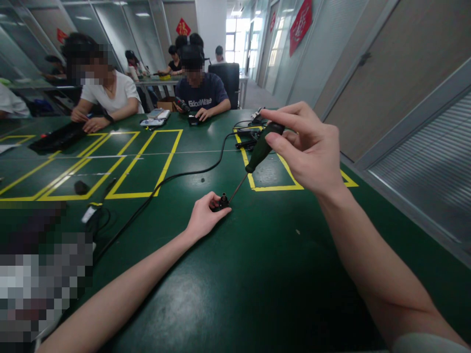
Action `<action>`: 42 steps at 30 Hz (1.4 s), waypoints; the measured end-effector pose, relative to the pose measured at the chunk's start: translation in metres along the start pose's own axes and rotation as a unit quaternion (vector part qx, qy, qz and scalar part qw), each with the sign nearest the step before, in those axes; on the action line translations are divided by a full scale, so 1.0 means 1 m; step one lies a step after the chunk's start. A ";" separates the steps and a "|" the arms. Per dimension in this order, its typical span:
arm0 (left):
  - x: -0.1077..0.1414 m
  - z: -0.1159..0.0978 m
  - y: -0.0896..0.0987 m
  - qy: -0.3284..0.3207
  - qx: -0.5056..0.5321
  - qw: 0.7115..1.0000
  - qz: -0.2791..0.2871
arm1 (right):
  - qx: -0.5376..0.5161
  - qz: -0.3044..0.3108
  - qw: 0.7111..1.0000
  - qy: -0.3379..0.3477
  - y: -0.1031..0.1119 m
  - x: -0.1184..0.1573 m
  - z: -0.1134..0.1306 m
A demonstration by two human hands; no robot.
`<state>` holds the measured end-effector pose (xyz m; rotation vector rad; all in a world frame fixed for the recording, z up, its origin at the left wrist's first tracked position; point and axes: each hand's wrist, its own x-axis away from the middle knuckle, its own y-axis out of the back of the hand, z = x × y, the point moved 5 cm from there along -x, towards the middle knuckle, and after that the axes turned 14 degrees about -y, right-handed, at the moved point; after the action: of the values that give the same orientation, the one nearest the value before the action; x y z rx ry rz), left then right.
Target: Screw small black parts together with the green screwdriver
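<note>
Near the middle of the green tabletop, my left hand (206,214) pinches a small black part (223,201) with a short round metal-ended stub pointing up. I cannot make out what kind of part it is. My right hand (307,144) grips the dark green handle of a screwdriver (260,151) between thumb and fingers. The tool slants down to the left, and its thin shaft reaches the right side of the black part. Whether the tip sits in a screw is too small to tell.
Yellow tape (277,188) marks rectangles on the table (257,274). A black cable (172,175) crosses it towards black parts (248,139) at the back. A connector (90,212) lies at left. Two people (112,93) (202,88) work across the table.
</note>
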<state>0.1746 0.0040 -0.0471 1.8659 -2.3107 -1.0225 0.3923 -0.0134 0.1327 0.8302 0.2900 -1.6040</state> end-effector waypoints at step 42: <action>0.000 -0.002 0.000 0.007 0.003 1.000 0.003 | 0.041 0.023 0.999 0.019 -0.004 0.002 0.004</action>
<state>0.1755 0.0033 -0.0457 1.8616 -2.3116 -1.0009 0.3878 -0.0163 0.1331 0.9248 0.2327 -1.5665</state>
